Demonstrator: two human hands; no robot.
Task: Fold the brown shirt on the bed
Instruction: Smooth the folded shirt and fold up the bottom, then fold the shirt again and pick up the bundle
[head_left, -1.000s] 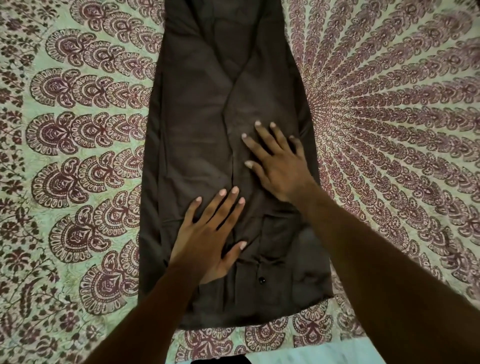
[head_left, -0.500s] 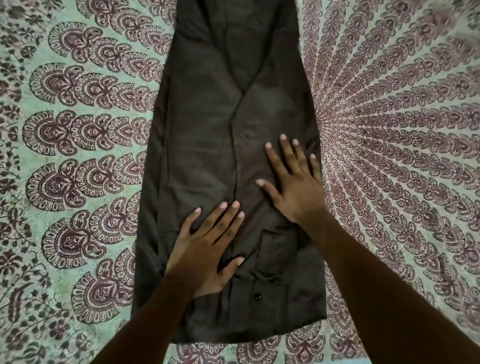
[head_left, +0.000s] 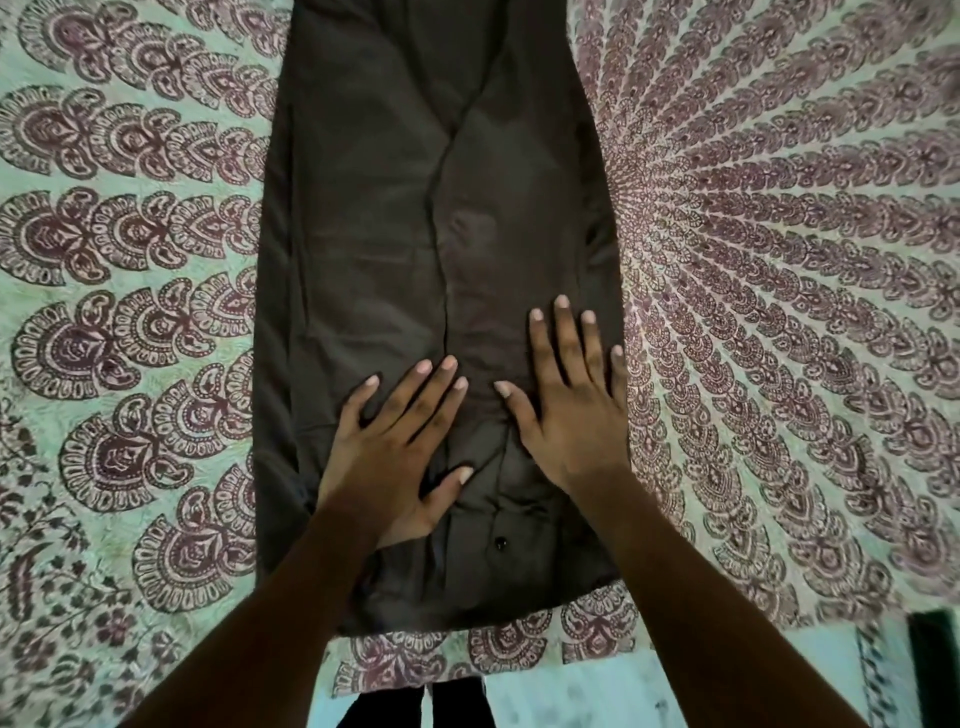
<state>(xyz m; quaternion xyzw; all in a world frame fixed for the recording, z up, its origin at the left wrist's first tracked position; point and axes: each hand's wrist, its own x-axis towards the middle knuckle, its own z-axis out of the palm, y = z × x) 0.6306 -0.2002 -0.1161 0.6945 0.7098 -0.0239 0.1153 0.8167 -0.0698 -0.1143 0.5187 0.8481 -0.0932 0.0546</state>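
Shirt: brown shirt (head_left: 415, 260) lying lengthwise on the bed (head_left: 779, 260), sides folded in.
Change: right hand (head_left: 569, 410) sliding back beside left hand (head_left: 395, 441).
Grip: both palms flat, holding nothing.
Meaning: smoothing nearly finishing; crosswise fold coming next.

One shirt (head_left: 395, 249), one button (head_left: 500, 543) showing on it, two hands, left (head_left: 395, 452) and right (head_left: 571, 415), one bedsheet (head_left: 779, 260).
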